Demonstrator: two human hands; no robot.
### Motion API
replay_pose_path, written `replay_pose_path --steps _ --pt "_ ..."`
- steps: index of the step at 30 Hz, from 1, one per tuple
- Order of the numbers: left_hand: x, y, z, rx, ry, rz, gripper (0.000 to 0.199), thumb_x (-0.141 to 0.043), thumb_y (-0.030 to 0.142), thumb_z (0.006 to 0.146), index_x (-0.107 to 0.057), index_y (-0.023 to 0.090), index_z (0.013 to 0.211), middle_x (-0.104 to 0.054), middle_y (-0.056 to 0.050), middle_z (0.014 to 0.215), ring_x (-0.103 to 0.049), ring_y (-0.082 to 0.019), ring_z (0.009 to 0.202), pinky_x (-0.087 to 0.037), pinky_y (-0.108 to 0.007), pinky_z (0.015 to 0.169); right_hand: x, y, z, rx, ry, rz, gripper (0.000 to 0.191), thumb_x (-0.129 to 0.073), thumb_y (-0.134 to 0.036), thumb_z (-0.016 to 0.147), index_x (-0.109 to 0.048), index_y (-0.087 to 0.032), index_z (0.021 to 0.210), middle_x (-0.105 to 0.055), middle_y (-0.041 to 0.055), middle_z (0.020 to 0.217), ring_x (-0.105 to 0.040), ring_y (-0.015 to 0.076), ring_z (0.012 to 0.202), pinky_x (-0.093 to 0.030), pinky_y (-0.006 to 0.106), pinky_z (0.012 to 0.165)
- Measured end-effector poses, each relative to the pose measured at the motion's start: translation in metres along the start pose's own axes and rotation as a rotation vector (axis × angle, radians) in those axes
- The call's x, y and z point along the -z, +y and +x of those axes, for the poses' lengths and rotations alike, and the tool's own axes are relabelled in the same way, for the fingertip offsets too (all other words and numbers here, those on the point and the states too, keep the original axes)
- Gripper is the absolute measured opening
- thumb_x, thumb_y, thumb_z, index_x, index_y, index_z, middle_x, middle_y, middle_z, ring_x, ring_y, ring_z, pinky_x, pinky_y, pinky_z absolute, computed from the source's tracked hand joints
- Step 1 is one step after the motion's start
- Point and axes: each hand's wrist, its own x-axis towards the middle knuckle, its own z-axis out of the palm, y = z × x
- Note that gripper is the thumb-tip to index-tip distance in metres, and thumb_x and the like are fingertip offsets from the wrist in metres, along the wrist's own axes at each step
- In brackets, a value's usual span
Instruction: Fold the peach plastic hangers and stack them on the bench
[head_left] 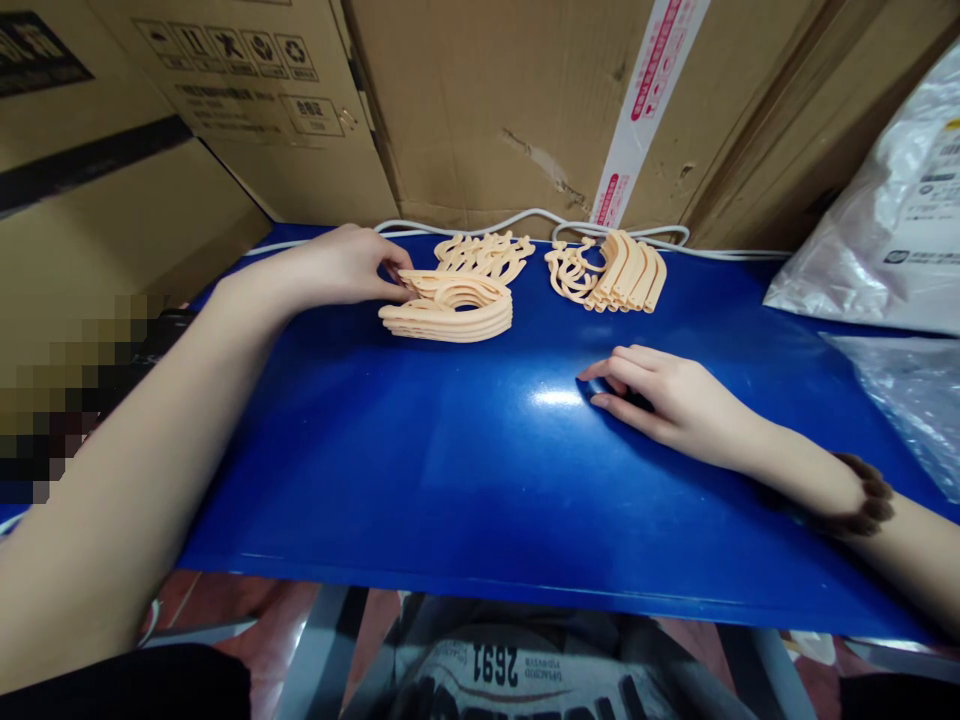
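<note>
We see the left hand [341, 265] stretched far forward, fingertips pinching the stack of peach plastic pieces [450, 308] just beyond it. The right hand [660, 395] lies palm-down, loosely open and holding nothing, on the blue table [450, 480].

Packing or stockroom setting: printed cardboard cartons [247, 110] stacked behind a blue surface [465, 470], plastic bags [892, 230] alongside, batches of identical moulded plastic parts [450, 305].

Boxes [480, 100] behind; tabletop [450, 470] centre prob. free
</note>
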Motion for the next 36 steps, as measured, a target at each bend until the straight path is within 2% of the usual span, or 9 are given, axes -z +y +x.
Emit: replay_pose_path --steps 9,19,30,36 --pt "-0.0003 0.0026 0.0012 0.040 -0.011 -0.021 0.034 -0.057 0.046 0.078 -0.075 0.022 0.094 -0.073 -0.002 0.089 -0.063 -0.019 0.077 -0.042 -0.029 0.070 0.0002 0.0007 0.0005 -0.006 -0.004 0.007 0.027 -0.046 -0.033 0.101 -0.061 -0.019 0.119 -0.067 0.0083 0.099 -0.062 0.0198 0.088 -0.048 0.032 0.077" --pt "0.0053 0.0098 -0.0023 0.024 -0.055 -0.027 0.032 -0.057 0.040 0.082 -0.072 0.018 0.099 -0.073 -0.005 0.093 -0.060 -0.017 0.076 -0.038 -0.025 0.068 0.0002 -0.0003 0.0003 -0.008 -0.002 0.003 0.028 -0.045 -0.034 0.102 -0.061 -0.017 0.117 -0.067 0.0086 0.098 -0.062 0.0192 0.086 -0.047 0.031 0.076" --pt "0.0044 0.0068 -0.0012 0.040 -0.063 -0.010 0.026 -0.059 0.037 0.083 -0.072 0.019 0.095 -0.075 -0.004 0.093 -0.062 -0.016 0.077 -0.038 -0.024 0.066 -0.0007 -0.0012 0.0011 -0.008 0.001 0.003 0.028 -0.044 -0.035 0.102 -0.061 -0.018 0.117 -0.067 0.0093 0.097 -0.062 0.0202 0.085 -0.048 0.032 0.075" --pt "0.0028 0.0017 -0.0030 0.067 -0.080 -0.004 0.027 -0.061 0.031 0.082 -0.070 0.020 0.105 -0.075 -0.004 0.099 -0.065 -0.017 0.082 -0.040 -0.023 0.068 -0.0005 -0.0003 0.0005 -0.011 -0.004 0.005 0.028 -0.044 -0.035 0.102 -0.061 -0.018 0.117 -0.067 0.0089 0.099 -0.062 0.0197 0.086 -0.048 0.032 0.075"
